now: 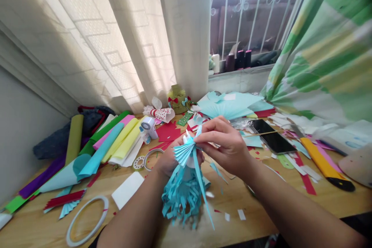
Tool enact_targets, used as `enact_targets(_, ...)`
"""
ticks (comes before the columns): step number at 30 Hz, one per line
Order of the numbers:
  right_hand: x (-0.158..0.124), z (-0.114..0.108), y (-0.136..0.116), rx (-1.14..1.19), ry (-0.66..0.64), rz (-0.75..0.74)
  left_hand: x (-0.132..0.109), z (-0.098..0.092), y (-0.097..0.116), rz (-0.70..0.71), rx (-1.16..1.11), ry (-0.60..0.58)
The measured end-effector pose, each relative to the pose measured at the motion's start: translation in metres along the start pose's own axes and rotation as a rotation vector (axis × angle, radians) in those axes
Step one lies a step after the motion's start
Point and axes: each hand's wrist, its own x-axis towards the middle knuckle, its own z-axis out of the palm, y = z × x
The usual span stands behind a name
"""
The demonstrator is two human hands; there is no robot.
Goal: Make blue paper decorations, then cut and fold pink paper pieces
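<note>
Both my hands hold a light blue paper figure (183, 190) above the wooden table (261, 209). It has a fringed skirt, a white core and a pleated fan (183, 152) at the top. My left hand (168, 159) is wrapped round the figure from behind, mostly hidden by the paper. My right hand (223, 143) pinches the fan and a thin blue strip (201, 182) that hangs down to the right of the skirt.
Rolled coloured papers (110, 141) lie at the left with tape rings (87, 221). A glue dispenser (148, 128), red scraps, a phone (271, 135) and an orange cutter (322, 162) lie further back and right. Curtains and a barred window stand behind.
</note>
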Motion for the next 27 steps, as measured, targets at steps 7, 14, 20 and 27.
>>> enact_targets(7, -0.013, -0.005, 0.011, 0.216, 0.065, 0.392, 0.012, -0.015, -0.017, 0.125, 0.105, 0.02)
enact_targets(14, -0.005, -0.015, 0.018, 0.455, -0.196, 0.587, 0.014, -0.025, -0.018, 0.4, 0.43, 0.302)
enact_targets(20, 0.02, -0.006, 0.009, -0.058, -0.212, 0.437, 0.004, -0.02, -0.018, 0.494, 0.688, 0.368)
enact_targets(27, 0.025, 0.0, 0.006, -0.214, -0.306, 0.387, -0.001, -0.019, -0.015, 0.554, 0.835, 0.353)
